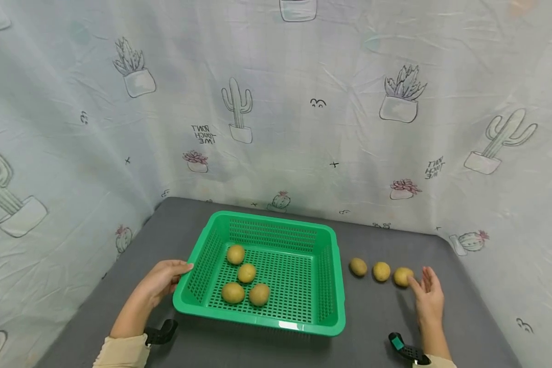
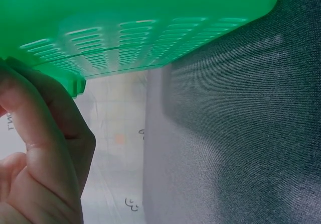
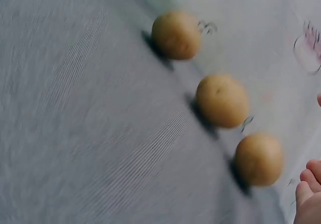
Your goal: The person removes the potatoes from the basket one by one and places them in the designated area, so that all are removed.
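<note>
A green plastic basket (image 1: 276, 319) with slotted walls stands toward the middle of the table, several round yellow-brown potatoes (image 1: 233, 293) on its floor. My left hand (image 1: 163, 281) pinches the basket's left rim; the left wrist view shows its curled fingers (image 2: 55, 133) under the edge. Right of the basket, three potatoes lie in a row: one nearest the basket (image 1: 358, 267), a middle one (image 1: 381, 272) and a right one (image 1: 403, 276). My right hand (image 1: 428, 301) is beside the right potato, thumb at its edge and fingers extended. Only some fingertips (image 3: 312, 176) show in the right wrist view.
Dark grey cloth (image 1: 368, 317) covers the table. A pale curtain (image 1: 294, 128) printed with potted cacti hangs behind it and along the sides. Black straps with devices (image 1: 409, 350) sit on both wrists.
</note>
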The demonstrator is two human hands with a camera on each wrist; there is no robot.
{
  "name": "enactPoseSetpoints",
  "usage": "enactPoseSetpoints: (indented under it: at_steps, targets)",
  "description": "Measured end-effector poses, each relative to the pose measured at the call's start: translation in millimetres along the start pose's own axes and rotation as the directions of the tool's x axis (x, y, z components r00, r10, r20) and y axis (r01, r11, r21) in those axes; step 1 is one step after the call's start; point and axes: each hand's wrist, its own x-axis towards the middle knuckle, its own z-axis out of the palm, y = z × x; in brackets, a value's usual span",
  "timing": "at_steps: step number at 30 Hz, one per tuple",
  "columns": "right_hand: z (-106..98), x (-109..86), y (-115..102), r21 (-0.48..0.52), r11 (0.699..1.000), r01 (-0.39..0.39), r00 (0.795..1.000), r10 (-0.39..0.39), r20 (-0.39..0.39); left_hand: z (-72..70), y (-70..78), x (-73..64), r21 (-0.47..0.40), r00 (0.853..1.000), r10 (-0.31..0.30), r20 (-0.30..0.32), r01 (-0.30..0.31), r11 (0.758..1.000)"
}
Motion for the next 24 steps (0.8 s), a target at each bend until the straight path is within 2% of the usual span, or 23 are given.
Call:
enactPoseSetpoints:
  at_steps: [4,8,11,13,16,21,24]
  targets:
    - [2.7,-3.4,-17.1,-0.03,0.995,0.093,0.995,-0.093,0.02,0.0,1.2,0.7,0.006,1.0,-0.003,-0.014,0.003,1.0]
    - [8.7,-7.8,-40.1,-0.011,0.987,0.159,0.986,-0.158,0.044,0.6,2.2,0.7,0.021,1.0,-0.008,-0.026,0.008,1.0]
    - [19.2,-12.2,-59.4,0.06,0.975,0.215,0.974,-0.219,0.065,1.1,2.0,0.5,0.017,1.0,-0.012,-0.028,0.013,1.0]
    - [30.3,-15.7,-72.0,0.133,0.957,0.258,0.958,-0.271,0.095,1.3,1.6,0.1,0.011,0.999,-0.015,-0.029,0.016,1.0]
    - [50.3,-22.3,-87.2,0.249,0.916,0.316,0.915,-0.363,0.174,1.4,0.3,-0.3,0.003,0.999,-0.021,-0.039,0.021,1.0]
    - [81.8,-31.9,-106.9,0.408,0.833,0.373,0.799,-0.512,0.314,0.0,-0.3,-0.6,-0.005,1.0,-0.014,-0.019,0.014,1.0]
    - [98.8,-37.6,-118.0,0.449,0.807,0.384,0.749,-0.557,0.359,-1.4,0.9,-0.4,-0.008,0.999,-0.032,-0.009,0.032,0.999]
